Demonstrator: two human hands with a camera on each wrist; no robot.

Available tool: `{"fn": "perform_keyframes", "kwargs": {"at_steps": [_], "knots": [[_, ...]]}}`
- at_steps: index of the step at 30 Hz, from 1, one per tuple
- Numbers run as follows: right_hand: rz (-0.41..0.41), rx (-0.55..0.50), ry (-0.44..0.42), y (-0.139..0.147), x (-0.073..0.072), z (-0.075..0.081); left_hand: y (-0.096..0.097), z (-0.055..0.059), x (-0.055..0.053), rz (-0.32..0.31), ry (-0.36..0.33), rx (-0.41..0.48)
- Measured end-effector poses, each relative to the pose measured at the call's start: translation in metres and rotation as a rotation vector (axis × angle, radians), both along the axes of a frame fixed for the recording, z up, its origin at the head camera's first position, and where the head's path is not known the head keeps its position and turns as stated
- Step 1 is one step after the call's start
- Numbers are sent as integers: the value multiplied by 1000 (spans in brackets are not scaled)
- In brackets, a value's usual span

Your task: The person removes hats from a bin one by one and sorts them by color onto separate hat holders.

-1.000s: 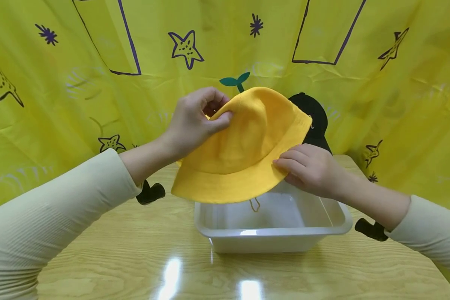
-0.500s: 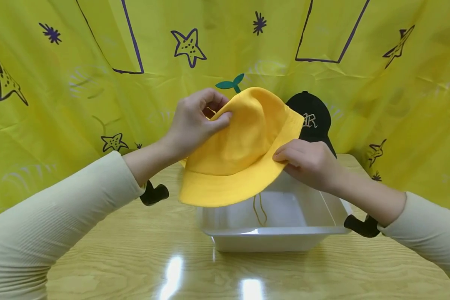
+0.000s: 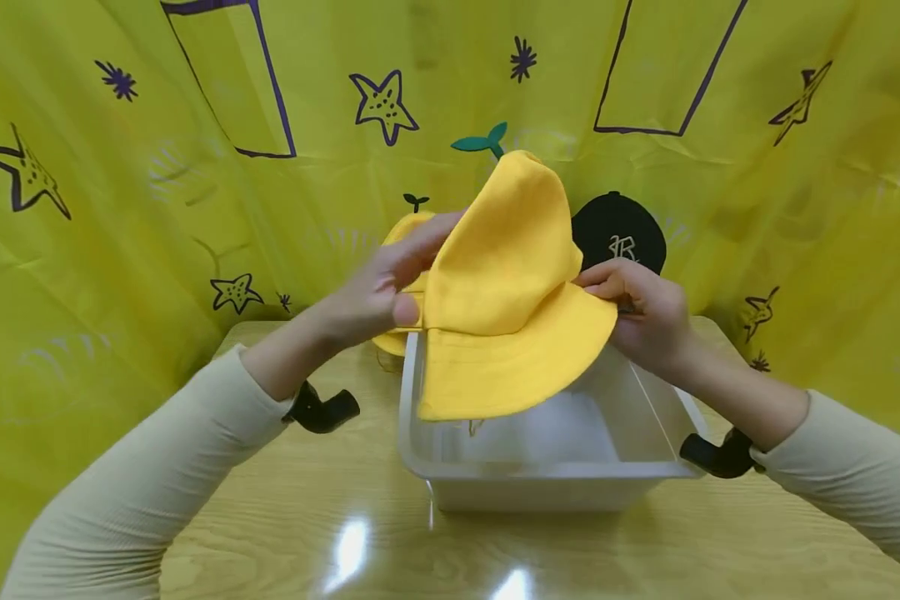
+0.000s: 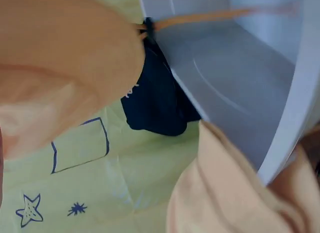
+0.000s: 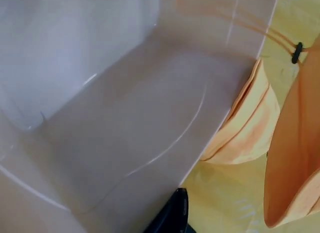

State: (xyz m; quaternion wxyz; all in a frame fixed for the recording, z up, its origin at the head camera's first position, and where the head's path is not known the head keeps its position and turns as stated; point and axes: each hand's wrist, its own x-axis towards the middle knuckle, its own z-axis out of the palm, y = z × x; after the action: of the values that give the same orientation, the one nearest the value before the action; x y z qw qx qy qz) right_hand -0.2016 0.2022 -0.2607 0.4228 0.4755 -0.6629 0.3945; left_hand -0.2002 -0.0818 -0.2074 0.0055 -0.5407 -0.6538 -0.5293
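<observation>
A yellow bucket hat [image 3: 502, 258] with a green felt sprout [image 3: 482, 140] on its crown is held up over a white plastic tub [image 3: 525, 492]. At its left side, my left hand [image 3: 371, 292] holds it, thumb in front and fingers partly hidden behind the crown. My right hand [image 3: 641, 312] pinches the right end of the brim between thumb and fingers. The brim hangs toward me, and the crown is creased. From the hat runs a thin cord with a black toggle [image 5: 297, 53], seen in the right wrist view against the tub.
Behind the tub's left rear stands a second yellow hat [image 3: 393, 342] with a dark sprout. A black cap [image 3: 618, 229] with a pale letter emblem stands behind at the right. The wood-grain table [image 3: 285, 500] meets a yellow patterned curtain [image 3: 307, 200] at the back.
My left hand has moved down from the crown to the hat's left side. The hat has turned and its crown stands higher. The second yellow hat has come into view behind it.
</observation>
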Motion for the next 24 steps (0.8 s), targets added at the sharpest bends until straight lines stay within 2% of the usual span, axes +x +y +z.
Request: {"fn": "perform_keyframes", "kwargs": {"at_steps": [4, 7, 9, 11, 14, 16, 20, 24], "knots": [[23, -142, -53, -5, 6, -5, -1, -27, 4, -90, 124, -22], [-25, -185, -54, -8, 8, -5, 8, -38, 4, -107, 332, -53], [-64, -208, -48, -10, 7, -3, 14, -41, 5, -67, 433, -68], [-79, -228, -66, -11, 7, -3, 21, -45, 9, 29, 512, -77], [-88, -259, -91, -14, 7, -3, 30, -46, 17, 150, 526, -94], [-91, -260, -104, -16, 8, -2, 35, -45, 19, 203, 538, -79], [-111, -269, -98, -19, 7, -1, 36, -39, 20, 241, 549, -51], [-113, -326, -88, -15, 4, -1, 26, -38, 17, 300, 605, -91]]}}
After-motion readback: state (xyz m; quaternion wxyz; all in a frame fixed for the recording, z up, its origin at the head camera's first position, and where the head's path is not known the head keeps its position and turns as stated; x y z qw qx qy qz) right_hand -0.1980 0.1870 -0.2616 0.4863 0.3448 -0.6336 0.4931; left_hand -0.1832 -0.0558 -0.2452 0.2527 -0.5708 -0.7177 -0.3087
